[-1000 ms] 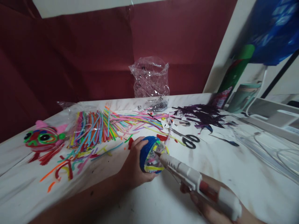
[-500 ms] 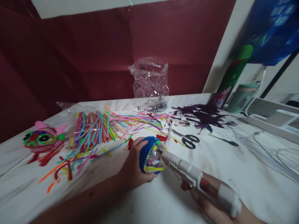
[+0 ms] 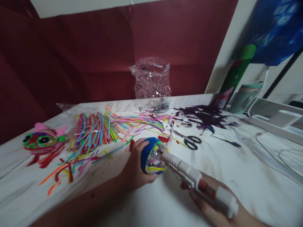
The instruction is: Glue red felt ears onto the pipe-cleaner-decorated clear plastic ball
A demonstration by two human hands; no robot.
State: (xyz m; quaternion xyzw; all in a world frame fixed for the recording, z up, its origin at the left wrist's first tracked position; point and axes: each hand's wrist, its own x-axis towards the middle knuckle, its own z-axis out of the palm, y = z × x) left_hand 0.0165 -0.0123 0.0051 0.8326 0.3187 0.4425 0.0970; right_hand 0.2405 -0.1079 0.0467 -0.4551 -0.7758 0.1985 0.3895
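My left hand [image 3: 134,168] is wrapped round a clear plastic ball [image 3: 151,155], partly covered in blue with coloured strips inside, held just above the white table [image 3: 236,176]. My right hand [image 3: 213,211] grips a white glue gun [image 3: 196,181] at the lower right. The gun's nozzle touches the ball's right side. A pile of coloured pipe-cleaner strips [image 3: 101,130] lies beyond my left hand. Black scissors [image 3: 191,142] lie just past the ball.
A red and green pipe-cleaner fish [image 3: 42,142] sits at the table's left edge. A crumpled clear bag [image 3: 151,78] stands at the back against the dark red wall. Purple scraps [image 3: 203,115] lie at the back right, with cables [image 3: 279,148] and a white box beyond.
The glue gun's nozzle has shifted slightly along the ball's right side, and my right hand has drifted a little to the left. The left hand keeps hold of the ball.
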